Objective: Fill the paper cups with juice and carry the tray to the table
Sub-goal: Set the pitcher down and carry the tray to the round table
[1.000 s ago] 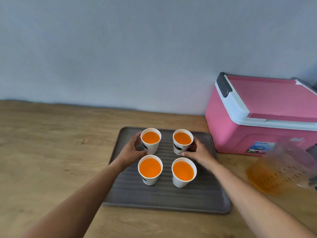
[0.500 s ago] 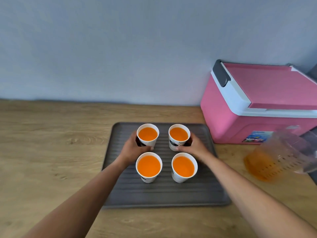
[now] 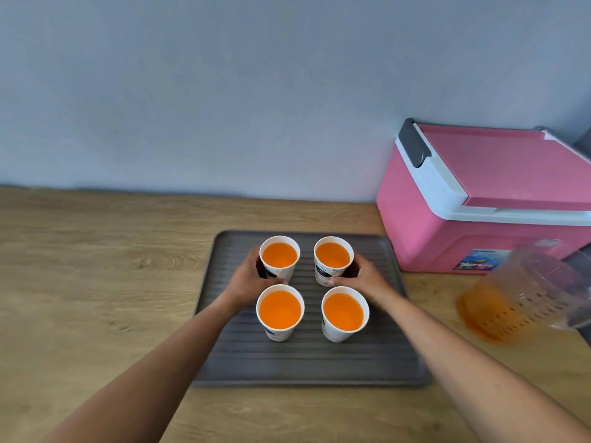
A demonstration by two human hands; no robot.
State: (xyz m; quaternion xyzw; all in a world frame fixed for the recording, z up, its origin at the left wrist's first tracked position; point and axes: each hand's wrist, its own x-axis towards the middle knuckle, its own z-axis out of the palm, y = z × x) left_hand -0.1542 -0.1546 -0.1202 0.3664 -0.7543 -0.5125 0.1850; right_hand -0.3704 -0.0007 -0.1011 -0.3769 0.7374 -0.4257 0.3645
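Several white paper cups full of orange juice stand in a square on a grey ribbed tray (image 3: pixel 319 362) on the wooden counter. My left hand (image 3: pixel 248 281) is wrapped around the far left cup (image 3: pixel 279 258). My right hand (image 3: pixel 364 279) grips the far right cup (image 3: pixel 333 259). The near left cup (image 3: pixel 280 311) and the near right cup (image 3: pixel 344 313) stand untouched just in front of my hands.
A pink cooler (image 3: pixel 486 199) with a white rim and closed lid sits against the wall to the right of the tray. A clear plastic pitcher (image 3: pixel 524 295) with some orange juice stands at the right edge. Bare wooden counter (image 3: pixel 96 282) lies left of the tray.
Both hands stay on the two far cups, which have slid slightly toward the near pair. The view has shifted a little; the tray and cooler look unmoved on the counter.
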